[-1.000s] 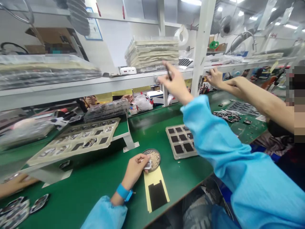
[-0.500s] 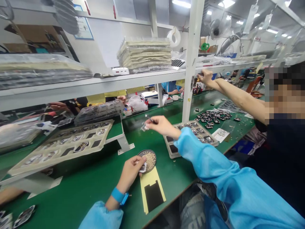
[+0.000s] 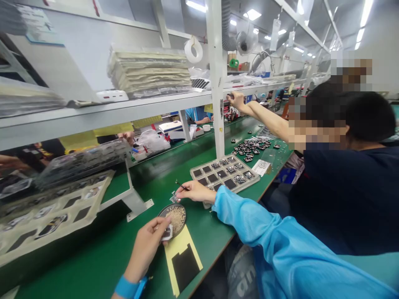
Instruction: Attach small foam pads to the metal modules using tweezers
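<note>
Currently, your left hand [image 3: 148,244] is closed in a pinch on a small white-framed part [image 3: 168,233] beside the round dish [image 3: 164,210] on the green table [image 3: 93,259]; your right hand [image 3: 198,191] grips a slim dark tool [image 3: 182,185] and a small silvery piece [image 3: 173,197] near the dish's far rim.

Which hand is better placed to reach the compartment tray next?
Right hand, probably: it is nearer the compartment tray, though holding a dark tool and a small part. The left hand is farther off, by the round dish, holding a white-edged part.
</note>
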Demonstrator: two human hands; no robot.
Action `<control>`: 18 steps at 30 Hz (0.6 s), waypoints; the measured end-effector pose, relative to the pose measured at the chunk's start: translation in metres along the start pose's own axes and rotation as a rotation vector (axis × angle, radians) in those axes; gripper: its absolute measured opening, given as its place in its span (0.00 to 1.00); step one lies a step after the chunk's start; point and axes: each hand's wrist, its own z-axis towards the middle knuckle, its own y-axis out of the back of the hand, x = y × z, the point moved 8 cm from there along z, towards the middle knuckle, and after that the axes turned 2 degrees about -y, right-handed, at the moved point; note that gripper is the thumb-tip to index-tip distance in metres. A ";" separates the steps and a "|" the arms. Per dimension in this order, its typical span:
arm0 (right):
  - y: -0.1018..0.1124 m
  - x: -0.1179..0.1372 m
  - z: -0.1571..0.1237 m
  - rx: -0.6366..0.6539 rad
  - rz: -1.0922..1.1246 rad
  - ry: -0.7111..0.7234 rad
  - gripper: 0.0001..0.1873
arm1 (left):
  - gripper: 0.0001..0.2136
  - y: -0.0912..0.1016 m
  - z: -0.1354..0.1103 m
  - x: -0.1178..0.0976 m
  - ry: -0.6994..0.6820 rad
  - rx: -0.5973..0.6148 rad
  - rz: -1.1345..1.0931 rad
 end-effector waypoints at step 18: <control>0.001 -0.017 -0.005 0.082 0.064 -0.046 0.19 | 0.29 0.003 0.001 0.005 0.021 -0.004 0.033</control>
